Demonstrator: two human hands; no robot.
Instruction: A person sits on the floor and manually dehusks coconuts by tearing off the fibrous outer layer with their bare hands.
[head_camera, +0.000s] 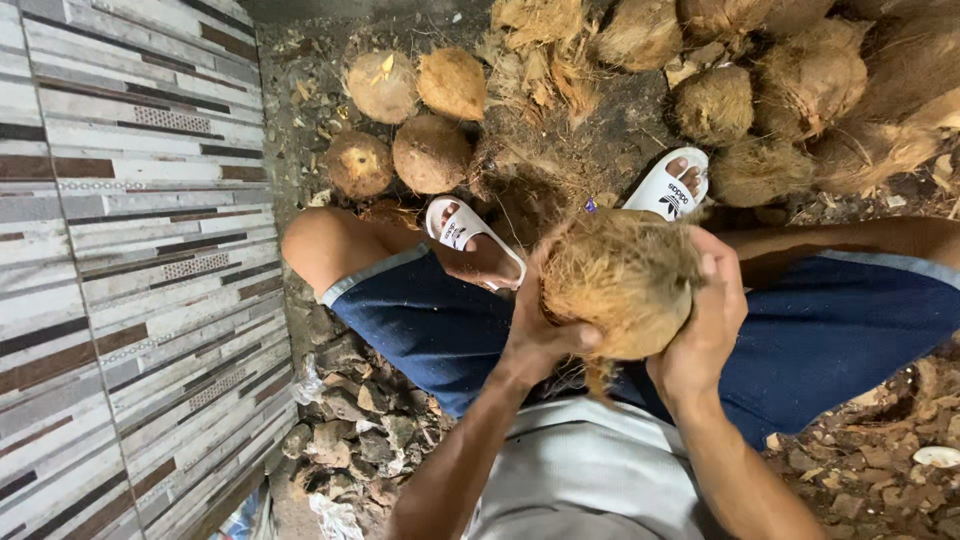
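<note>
I hold a fibrous brown coconut (622, 280) between my knees, above my lap. My left hand (540, 335) grips its lower left side, thumb across the husk. My right hand (708, 320) wraps its right side, fingers curled over the top edge. Loose husk fibres hang from the coconut's underside. My feet in white sandals (668, 185) rest on the dirt ground just beyond it.
Several husked coconuts (430, 152) lie on the ground ahead at left, and a pile of unhusked coconuts (810, 85) fills the far right. Loose husk fibre (540, 60) is strewn between them. A striped tiled wall (130, 250) runs along the left. Rubble (350, 420) lies beneath my left leg.
</note>
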